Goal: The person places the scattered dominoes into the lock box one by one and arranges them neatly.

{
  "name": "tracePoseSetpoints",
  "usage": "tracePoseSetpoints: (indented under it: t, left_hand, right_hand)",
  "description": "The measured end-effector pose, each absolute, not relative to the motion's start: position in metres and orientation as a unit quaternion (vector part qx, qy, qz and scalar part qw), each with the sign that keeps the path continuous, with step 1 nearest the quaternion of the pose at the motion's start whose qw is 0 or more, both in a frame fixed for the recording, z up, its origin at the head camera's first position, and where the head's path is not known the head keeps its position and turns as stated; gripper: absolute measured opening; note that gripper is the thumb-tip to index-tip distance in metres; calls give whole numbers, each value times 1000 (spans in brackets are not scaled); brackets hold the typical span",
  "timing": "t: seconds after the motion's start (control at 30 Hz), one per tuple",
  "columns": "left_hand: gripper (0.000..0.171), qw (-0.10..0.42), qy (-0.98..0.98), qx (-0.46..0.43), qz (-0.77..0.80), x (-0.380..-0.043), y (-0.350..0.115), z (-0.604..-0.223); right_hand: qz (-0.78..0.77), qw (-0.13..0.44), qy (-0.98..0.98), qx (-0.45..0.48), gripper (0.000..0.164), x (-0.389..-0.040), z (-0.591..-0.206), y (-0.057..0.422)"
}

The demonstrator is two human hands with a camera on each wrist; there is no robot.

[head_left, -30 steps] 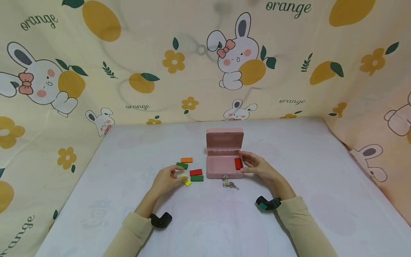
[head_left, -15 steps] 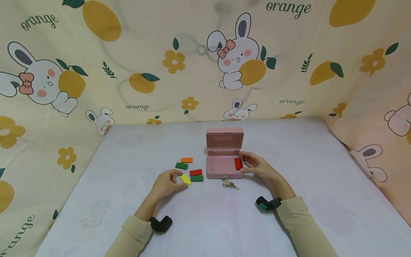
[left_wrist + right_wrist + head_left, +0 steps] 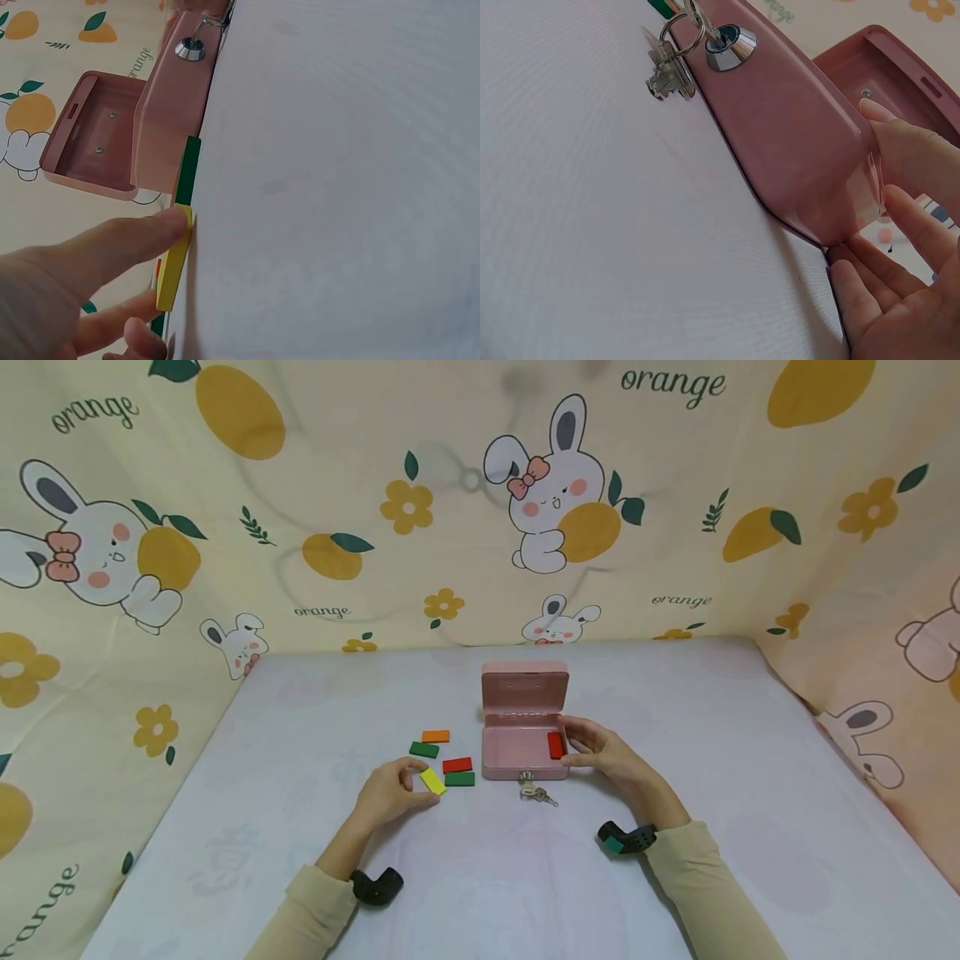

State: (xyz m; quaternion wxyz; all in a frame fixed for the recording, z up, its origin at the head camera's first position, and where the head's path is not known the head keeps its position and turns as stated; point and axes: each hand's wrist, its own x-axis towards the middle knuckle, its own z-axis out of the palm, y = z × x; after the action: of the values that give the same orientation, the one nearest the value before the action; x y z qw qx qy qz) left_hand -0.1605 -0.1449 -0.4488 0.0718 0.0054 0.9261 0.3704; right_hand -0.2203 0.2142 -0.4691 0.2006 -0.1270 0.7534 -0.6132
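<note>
Pink box [image 3: 799, 131] — keys [image 3: 671, 79] at lock [image 3: 733, 51]

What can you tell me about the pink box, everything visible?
The pink box looks like smooth painted metal with rounded corners. It sits upright on the white tabletop, its hinged lid open at the back. A silvery lock on the front has keys hanging from it. Inside, toward the right side, is one red block. The right hand holds the box's right end.
</note>
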Motion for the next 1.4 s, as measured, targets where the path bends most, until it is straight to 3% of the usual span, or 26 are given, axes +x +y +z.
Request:
tracePoseSetpoints:
  t: [1.4]
  left_hand:
    - [42, 54, 926, 39, 371, -167, -137, -440]
  right_hand:
    - [-619, 196, 748, -138, 77, -220, -470, 214]
